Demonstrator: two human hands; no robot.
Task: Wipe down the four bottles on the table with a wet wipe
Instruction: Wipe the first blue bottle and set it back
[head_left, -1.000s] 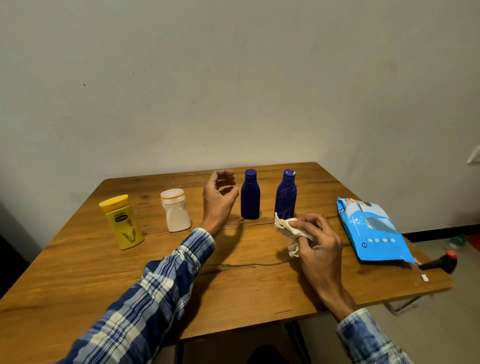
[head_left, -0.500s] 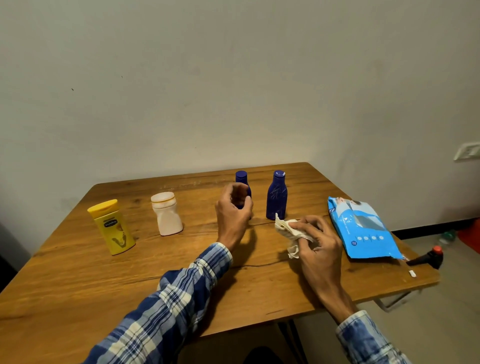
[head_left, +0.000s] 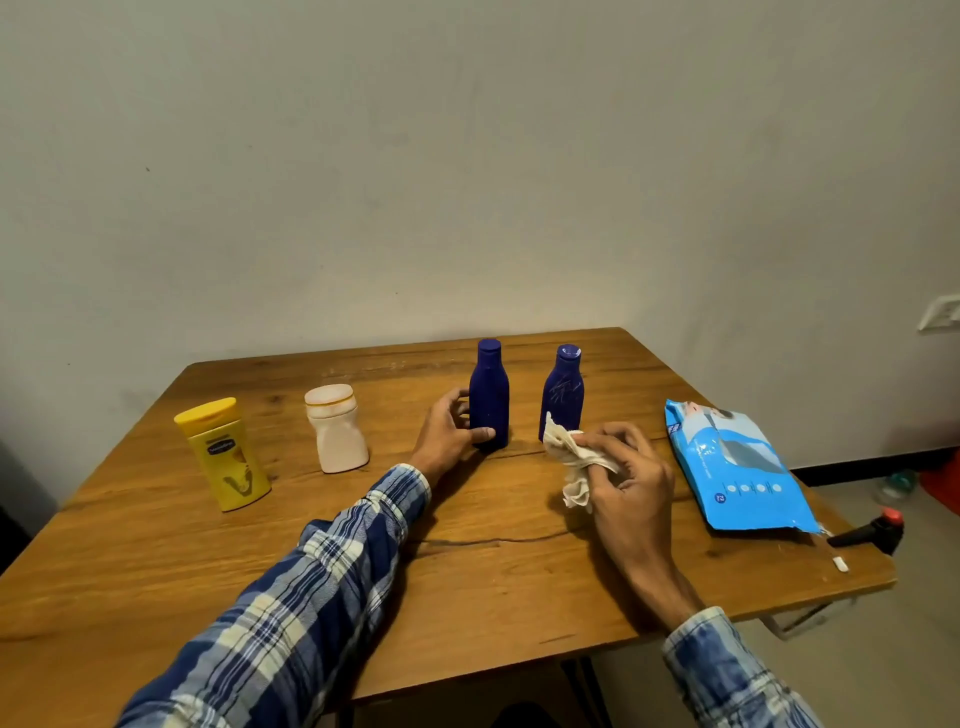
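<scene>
I see the left hand (head_left: 447, 434) curl its fingers round a tall dark-blue plastic bottle (head_left: 488, 400). Right of them, the right hand (head_left: 628, 467) pinches a crumpled white wet wipe (head_left: 571, 457).

On the wooden worktop (head_left: 156, 571), a passable gap separates the yellow plastic bottle (head_left: 223, 454) from the squat white bottle (head_left: 336, 428). The left hand (head_left: 447, 434), gripping the left dark-blue bottle (head_left: 489, 400), takes up part of the wider gap beside it. A narrow slot divides that bottle from the right dark-blue bottle (head_left: 562, 397), which is fronted by the right hand (head_left: 631, 467) clutching a crumpled white wipe (head_left: 569, 454). A light-blue wipes pack (head_left: 737, 467) occupies the right side.
</scene>
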